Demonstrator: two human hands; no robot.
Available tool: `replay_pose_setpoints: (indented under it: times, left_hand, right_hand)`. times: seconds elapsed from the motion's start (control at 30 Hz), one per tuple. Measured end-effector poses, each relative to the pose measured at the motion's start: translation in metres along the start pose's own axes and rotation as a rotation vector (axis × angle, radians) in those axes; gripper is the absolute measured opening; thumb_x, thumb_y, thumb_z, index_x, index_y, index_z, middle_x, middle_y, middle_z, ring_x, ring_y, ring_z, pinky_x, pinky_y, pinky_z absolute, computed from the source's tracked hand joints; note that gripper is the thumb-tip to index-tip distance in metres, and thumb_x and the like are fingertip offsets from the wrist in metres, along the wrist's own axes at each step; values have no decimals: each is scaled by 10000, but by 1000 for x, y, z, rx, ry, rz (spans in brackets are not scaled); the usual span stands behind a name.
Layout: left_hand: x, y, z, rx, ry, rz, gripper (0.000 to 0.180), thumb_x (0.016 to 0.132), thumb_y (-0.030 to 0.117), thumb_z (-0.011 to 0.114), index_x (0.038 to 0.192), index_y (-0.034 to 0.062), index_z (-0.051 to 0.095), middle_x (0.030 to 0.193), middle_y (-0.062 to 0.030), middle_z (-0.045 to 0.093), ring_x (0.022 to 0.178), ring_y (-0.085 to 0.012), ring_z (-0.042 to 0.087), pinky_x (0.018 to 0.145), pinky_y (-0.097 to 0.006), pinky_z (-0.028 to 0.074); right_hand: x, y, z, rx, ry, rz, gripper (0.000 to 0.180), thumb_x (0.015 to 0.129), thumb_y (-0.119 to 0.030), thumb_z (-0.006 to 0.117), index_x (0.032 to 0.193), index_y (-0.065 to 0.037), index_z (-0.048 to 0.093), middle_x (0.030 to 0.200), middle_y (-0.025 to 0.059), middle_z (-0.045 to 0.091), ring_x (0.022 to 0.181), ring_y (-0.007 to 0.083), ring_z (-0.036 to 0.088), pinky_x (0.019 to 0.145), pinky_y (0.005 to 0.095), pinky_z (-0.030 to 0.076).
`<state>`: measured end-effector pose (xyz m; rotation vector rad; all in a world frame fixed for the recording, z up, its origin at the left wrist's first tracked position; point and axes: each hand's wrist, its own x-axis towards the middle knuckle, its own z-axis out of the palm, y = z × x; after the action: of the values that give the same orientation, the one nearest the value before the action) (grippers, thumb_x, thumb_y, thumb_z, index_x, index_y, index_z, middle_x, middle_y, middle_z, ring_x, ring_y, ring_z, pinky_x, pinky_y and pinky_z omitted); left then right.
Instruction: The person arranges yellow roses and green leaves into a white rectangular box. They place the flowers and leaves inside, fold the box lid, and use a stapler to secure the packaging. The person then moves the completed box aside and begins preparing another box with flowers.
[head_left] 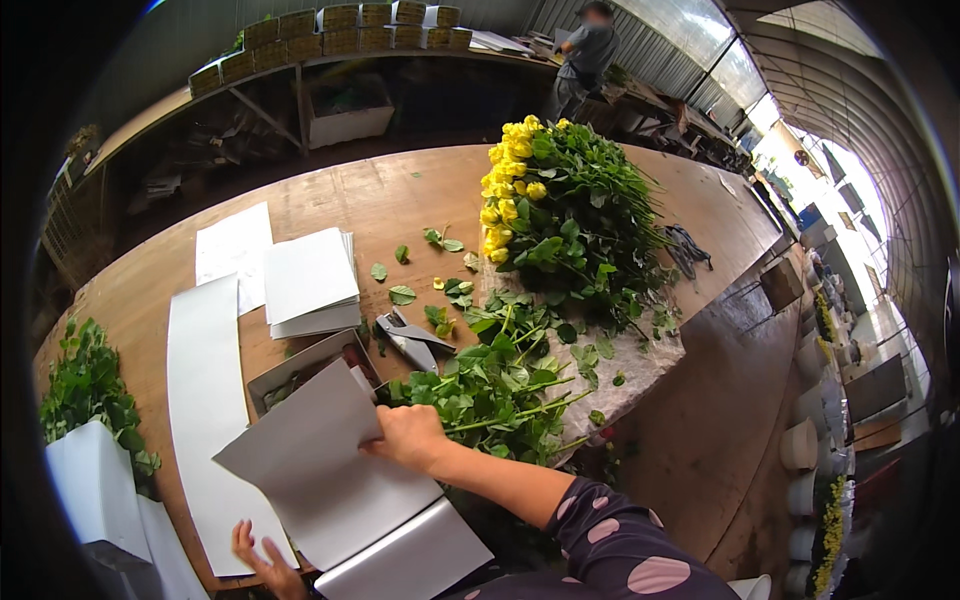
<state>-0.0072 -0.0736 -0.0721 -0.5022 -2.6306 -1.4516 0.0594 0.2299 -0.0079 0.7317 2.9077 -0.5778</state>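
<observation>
My right hand (408, 436) pinches the edge of a white paper sheet (310, 465), which stands tilted over another folded white sheet (405, 560). My left hand (268, 565) is low beside the sheet's lower left edge, its fingers spread and holding nothing. Leafy rose stems (500, 390) lie under and beside my right forearm, their heads hidden. A grey stapler (412, 340) rests just beyond my right hand. Partly behind the raised sheet is an open box (275, 385) whose contents I cannot make out.
Yellow roses (515, 175) lie piled on plastic wrap (635, 370). White sheets are stacked (312, 280) beside a long white strip (203, 390). A white-wrapped leafy bundle (95, 470) stands at left. Loose leaves (402, 295) dot the wooden table (390, 195). Another person (588, 60) stands far back.
</observation>
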Motion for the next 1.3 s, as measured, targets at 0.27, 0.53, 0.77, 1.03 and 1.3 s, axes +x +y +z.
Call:
replay_pose_setpoints:
  times: [0.27,0.53,0.77,1.03,1.3]
  left_hand:
    - [5,129,18,762,-952,441,812,563,77,688,1285,176,332,1386,-117,180,1263,-376,138,934,-565,244]
    - [5,126,17,702,-982,272,747,558,19,632,1250,171,396,1380,-125,206,1261,-389,157,921,-578,250]
    - [6,135,28,635,-939,261,702,546,0,589,1215,157,447,1364,-134,246,1260,-387,170,967,-520,225]
    - [8,130,28,583,-889,308,631,580,-20,533,1190,127,466,1334,-169,294,1243,-400,208,977,-505,221]
    - [8,130,24,560,-880,252,716,516,-63,541,1196,148,459,1357,-141,258,1252,-392,181,974,-516,222]
  right_hand:
    - [14,6,-10,73,-185,-139,425,680,-457,607,753,-41,556,666,118,605,642,282,610,582,363,478]
    - [204,236,-132,-37,444,412,213,754,-142,504,916,-46,603,841,146,610,769,284,592,702,354,478]
    - [223,335,-72,-194,379,384,352,759,-152,476,1058,32,441,1083,178,400,998,334,448,834,420,404]
    - [225,407,-184,-335,250,706,235,823,-119,404,1025,-65,511,1059,110,508,922,302,560,730,398,474]
    - [119,403,-148,-7,882,177,128,767,-112,500,874,-61,549,851,123,560,782,327,547,638,403,443]
